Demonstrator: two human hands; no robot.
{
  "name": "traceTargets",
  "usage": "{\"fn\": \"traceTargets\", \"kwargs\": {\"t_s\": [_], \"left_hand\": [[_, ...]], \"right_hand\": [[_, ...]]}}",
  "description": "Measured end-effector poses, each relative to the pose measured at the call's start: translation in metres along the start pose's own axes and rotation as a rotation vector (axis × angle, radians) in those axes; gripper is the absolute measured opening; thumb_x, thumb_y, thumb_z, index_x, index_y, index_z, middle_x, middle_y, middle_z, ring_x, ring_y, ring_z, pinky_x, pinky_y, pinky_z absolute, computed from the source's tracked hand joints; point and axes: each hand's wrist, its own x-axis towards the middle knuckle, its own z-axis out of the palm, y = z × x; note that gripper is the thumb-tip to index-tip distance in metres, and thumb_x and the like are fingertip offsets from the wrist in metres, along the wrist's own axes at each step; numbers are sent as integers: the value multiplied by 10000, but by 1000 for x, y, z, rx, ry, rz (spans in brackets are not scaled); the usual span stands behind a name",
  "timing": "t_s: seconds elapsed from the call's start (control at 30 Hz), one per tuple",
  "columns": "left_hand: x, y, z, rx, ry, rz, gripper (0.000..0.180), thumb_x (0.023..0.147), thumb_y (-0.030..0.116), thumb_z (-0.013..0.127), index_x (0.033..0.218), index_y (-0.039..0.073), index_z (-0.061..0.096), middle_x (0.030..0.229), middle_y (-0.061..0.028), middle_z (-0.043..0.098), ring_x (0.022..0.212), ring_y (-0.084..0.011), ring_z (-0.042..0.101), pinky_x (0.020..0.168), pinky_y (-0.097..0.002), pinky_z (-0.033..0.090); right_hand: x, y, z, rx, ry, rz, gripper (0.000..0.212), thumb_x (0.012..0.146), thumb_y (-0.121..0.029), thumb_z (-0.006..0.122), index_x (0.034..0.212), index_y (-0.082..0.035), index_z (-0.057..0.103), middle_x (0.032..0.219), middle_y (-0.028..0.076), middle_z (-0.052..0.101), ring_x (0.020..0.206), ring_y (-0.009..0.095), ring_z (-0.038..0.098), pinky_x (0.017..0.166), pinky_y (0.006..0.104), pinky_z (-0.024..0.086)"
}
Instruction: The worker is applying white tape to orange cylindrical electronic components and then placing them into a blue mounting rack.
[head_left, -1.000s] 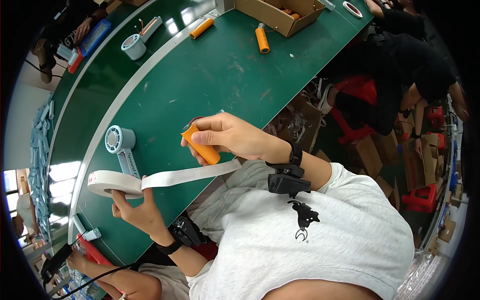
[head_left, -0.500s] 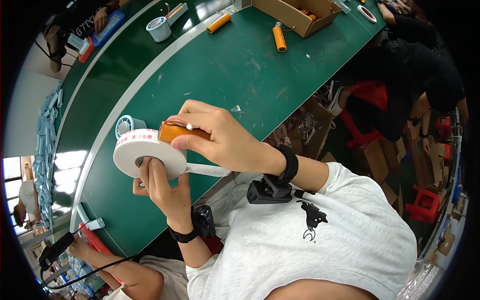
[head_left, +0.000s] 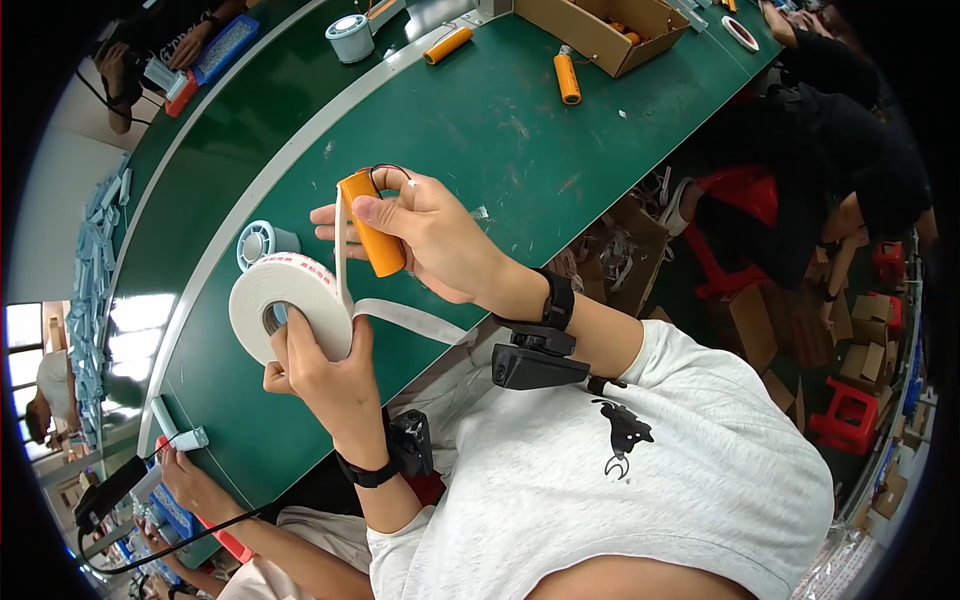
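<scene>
The right hand (head_left: 430,235) grips an orange cylinder (head_left: 372,222) upright above the green worktop (head_left: 520,130). Just below it, the left hand (head_left: 325,365) clasps a white tape roll (head_left: 285,305). A strip of tape (head_left: 342,240) runs from the roll up the cylinder's side. A small blue-grey spool (head_left: 262,242) lies on the worktop just beyond the left hand.

Orange cylinders: three plain, one held (head_left: 372,236) and two lying on the green table (head_left: 480,120), at (head_left: 447,45) and (head_left: 567,78); perhaps more in the cardboard box (head_left: 600,30), too small to count. White tape rolls: one large (head_left: 285,310). Small pale spools: two, (head_left: 262,243) and (head_left: 349,24). One more tape ring far right (head_left: 740,32). Red stools: at least three (head_left: 850,415).
</scene>
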Motion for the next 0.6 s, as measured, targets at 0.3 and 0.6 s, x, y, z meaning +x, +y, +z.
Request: {"fn": "traceTargets", "kwargs": {"t_s": [0.3, 0.6], "left_hand": [[-31, 3, -10, 51, -152, 68, 560, 625, 209, 743, 1066, -48, 513, 898, -121, 583, 958, -218, 506, 800, -351, 246], [-39, -130, -81, 232, -410, -608, 325, 822, 168, 586, 1074, -34, 555, 1020, -211, 575, 963, -303, 534, 851, -339, 374]], "right_hand": [[32, 26, 15, 168, 292, -274, 223, 914, -99, 454, 1066, 54, 397, 1087, 240, 554, 957, 301, 603, 868, 351, 493], [11, 64, 73, -783, -670, -51, 220, 856, -58, 466, 1006, 96, 420, 995, 257, 554, 793, 366, 613, 642, 370, 481]]}}
